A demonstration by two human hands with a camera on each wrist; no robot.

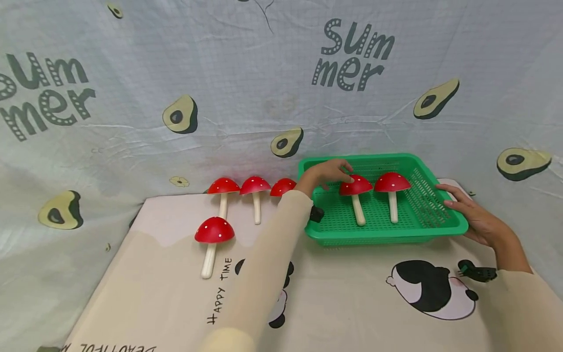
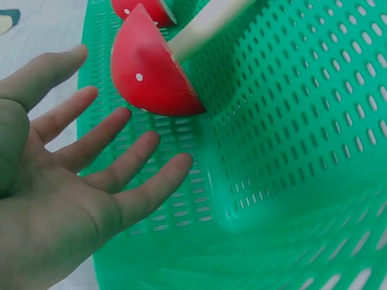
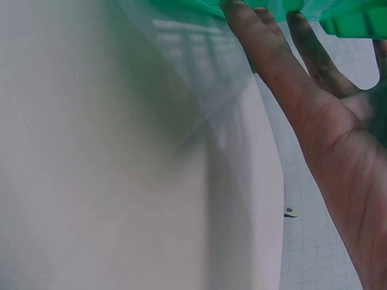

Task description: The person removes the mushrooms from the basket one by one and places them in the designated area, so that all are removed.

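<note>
A green perforated basket (image 1: 378,238) stands on the mat at the right and holds two red white-dotted mushrooms (image 1: 356,186) (image 1: 392,182) with pale stems. My left hand (image 1: 334,173) hovers over the basket's back left corner, fingers straight and spread, holding nothing. In the left wrist view that hand (image 2: 121,151) lies just beside the nearer mushroom cap (image 2: 151,66), with the basket wall (image 2: 290,121) behind. My right hand (image 1: 453,195) rests flat against the basket's right rim; its straight fingers (image 3: 266,48) touch the green edge (image 3: 357,21).
Left of the basket, three more mushrooms (image 1: 223,186) (image 1: 255,185) (image 1: 283,187) lie in a row at the mat's back, and another (image 1: 214,230) lies nearer. An avocado-print cloth (image 1: 264,73) hangs behind. A cartoon panda (image 1: 428,288) is printed on the mat.
</note>
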